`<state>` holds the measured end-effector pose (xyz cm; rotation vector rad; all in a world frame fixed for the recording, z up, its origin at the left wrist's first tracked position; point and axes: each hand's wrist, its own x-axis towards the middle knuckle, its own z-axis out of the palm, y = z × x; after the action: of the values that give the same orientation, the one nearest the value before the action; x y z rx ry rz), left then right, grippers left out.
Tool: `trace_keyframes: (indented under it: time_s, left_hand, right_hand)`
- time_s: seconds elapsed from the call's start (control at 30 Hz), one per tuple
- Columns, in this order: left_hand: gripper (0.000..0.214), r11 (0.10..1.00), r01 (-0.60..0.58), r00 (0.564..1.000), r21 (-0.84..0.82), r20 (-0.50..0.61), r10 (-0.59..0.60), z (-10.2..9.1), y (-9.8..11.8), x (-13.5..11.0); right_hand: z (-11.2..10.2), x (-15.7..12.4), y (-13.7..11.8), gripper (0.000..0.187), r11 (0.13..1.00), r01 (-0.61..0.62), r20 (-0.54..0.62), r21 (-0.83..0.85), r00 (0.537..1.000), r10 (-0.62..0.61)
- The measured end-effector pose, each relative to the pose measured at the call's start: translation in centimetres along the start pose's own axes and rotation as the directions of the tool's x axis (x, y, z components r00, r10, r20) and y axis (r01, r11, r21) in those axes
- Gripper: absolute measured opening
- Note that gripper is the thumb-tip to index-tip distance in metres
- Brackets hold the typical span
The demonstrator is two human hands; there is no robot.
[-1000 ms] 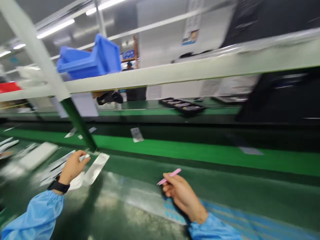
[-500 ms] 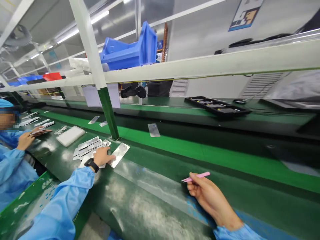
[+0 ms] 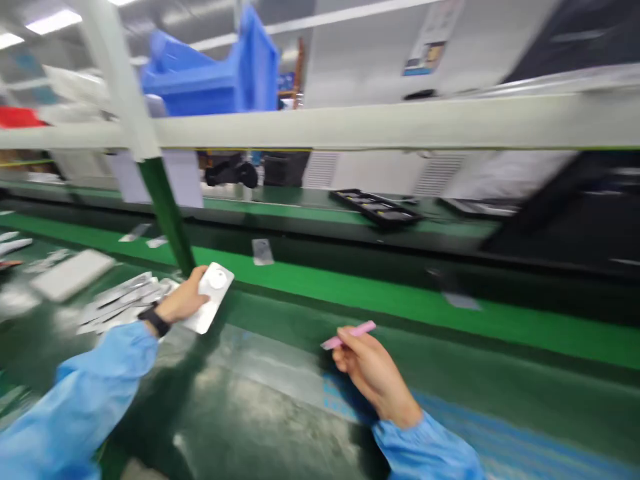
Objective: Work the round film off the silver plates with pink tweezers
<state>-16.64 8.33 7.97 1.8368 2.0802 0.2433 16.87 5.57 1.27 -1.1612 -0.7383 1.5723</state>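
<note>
Lt-blue sleeves, blk watch, bare hands

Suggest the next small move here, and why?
I'd probably lay the pale plate flat on the green belt, near the right hand. The left hand holds it apart from the stacked plates with its round disc facing up, and the right hand already grips pink tweezers, so the disc could be reached there.
</note>
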Motion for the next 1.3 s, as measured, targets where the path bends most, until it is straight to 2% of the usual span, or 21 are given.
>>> trace_keyframes:
  time_s: [0.03, 0.1, 0.2, 0.3, 0.4, 0.47, 0.57, 0.63, 0.7, 0.8, 0.97, 1.13, 1.3]
  left_hand:
    - [0.071, 0.991, -0.1, 0.994, -0.089, -0.044, 0.096, 0.2, 0.5, -0.6]
    - [0.077, 0.961, -0.184, 0.983, -0.206, -0.045, 0.178, 1.4, 1.8, -1.7]
    - [0.074, 0.909, -0.269, 0.96, -0.319, -0.01, 0.28, 5.2, 4.4, -3.9]
    - [0.062, 0.882, -0.243, 0.941, -0.404, 0.122, 0.315, 9.6, 7.1, -5.8]
    - [0.057, 0.907, -0.184, 0.927, -0.379, 0.239, 0.288, 12.2, 8.5, -6.7]
    - [0.055, 0.936, -0.181, 0.923, -0.304, 0.277, 0.268, 12.5, 8.7, -7.2]
    - [0.052, 0.953, -0.249, 0.906, -0.174, 0.306, 0.293, 11.9, 8.5, -7.8]
    - [0.047, 0.936, -0.337, 0.892, -0.102, 0.283, 0.352, 11.5, 8.3, -7.9]
    - [0.038, 0.902, -0.427, 0.877, -0.063, 0.213, 0.431, 11.4, 8.0, -7.4]
    - [0.03, 0.846, -0.527, 0.837, -0.081, 0.126, 0.533, 11.7, 7.9, -5.8]
    - [0.042, 0.819, -0.564, 0.803, -0.103, 0.161, 0.573, 12.8, 8.2, -3.6]
    - [0.045, 0.793, -0.596, 0.773, -0.124, 0.177, 0.609, 13.5, 8.1, -3.7]
    - [0.048, 0.766, -0.628, 0.753, -0.136, 0.143, 0.642, 13.9, 7.8, -4.0]
  right_hand:
    - [-0.1, -0.2, -0.6, 0.039, 0.998, 0.052, -0.001, -0.039, 0.999, -0.052]
    - [-0.5, -0.5, -1.4, 0.037, 0.979, 0.116, 0.003, -0.169, 0.993, -0.117]
    - [-1.5, -0.9, -1.4, 0.031, 0.924, 0.079, -0.007, -0.374, 0.996, -0.088]
    - [-2.2, -1.2, -0.2, 0.024, 0.863, 0.021, -0.029, -0.505, 0.999, -0.041]
    - [-2.5, -1.0, 1.0, 0.019, 0.85, -0.006, -0.058, -0.527, 0.998, -0.029]
    - [-2.6, -0.7, 1.4, 0.016, 0.844, -0.023, -0.067, -0.535, 0.998, -0.016]
    - [-2.7, -0.4, 1.6, 0.015, 0.83, -0.033, -0.065, -0.557, 0.998, -0.003]
    - [-2.7, -0.3, 1.6, 0.015, 0.829, -0.028, -0.055, -0.559, 0.998, -0.004]
    - [-2.8, -0.2, 1.7, 0.015, 0.829, -0.023, -0.041, -0.559, 0.999, 0.001]
    - [-2.8, -0.3, 1.7, 0.014, 0.821, -0.04, -0.037, -0.57, 0.999, 0.024]
    - [-2.6, -0.3, 1.7, 0.016, 0.803, -0.06, -0.07, -0.594, 0.997, 0.023]
    - [-2.5, -0.1, 1.7, 0.022, 0.822, -0.081, -0.078, -0.563, 0.996, 0.044]
    - [-2.9, -0.4, 1.0, 0.032, 0.89, -0.101, -0.05, -0.444, 0.995, 0.089]
